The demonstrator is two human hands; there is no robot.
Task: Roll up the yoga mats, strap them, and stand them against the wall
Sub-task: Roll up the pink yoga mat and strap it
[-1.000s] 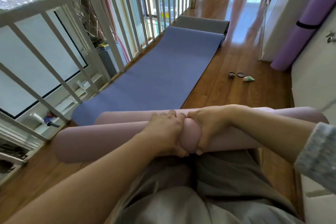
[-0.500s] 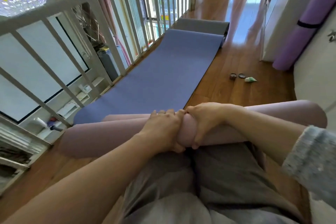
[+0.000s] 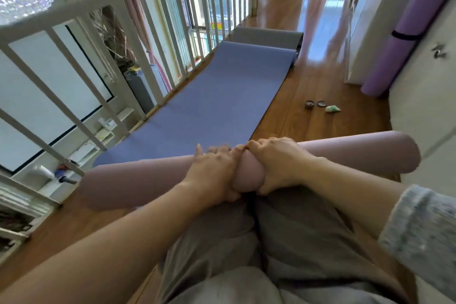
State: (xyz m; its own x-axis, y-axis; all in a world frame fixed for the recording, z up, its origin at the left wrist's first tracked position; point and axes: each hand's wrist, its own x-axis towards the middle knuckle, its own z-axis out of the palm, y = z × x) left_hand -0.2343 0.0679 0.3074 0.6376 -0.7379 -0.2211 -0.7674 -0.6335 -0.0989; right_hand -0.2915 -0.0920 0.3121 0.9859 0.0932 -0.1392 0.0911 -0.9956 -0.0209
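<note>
Wooden floor (image 3: 308, 81) runs along a white railing (image 3: 81, 5), a blue mat (image 3: 209, 106) spread flat just beyond the fingers (image 3: 223, 150). Side by side, the left hand (image 3: 212, 173) and the right hand (image 3: 278, 165) clench the middle of the rolled pink mat (image 3: 138, 180) lying crosswise. A strapped purple mat (image 3: 394, 39) leans well to their right.

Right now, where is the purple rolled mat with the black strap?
The purple mat stands at upper right in the head view, leaning on the white wall, beyond the small jars on the floor and the pink roll.
</note>
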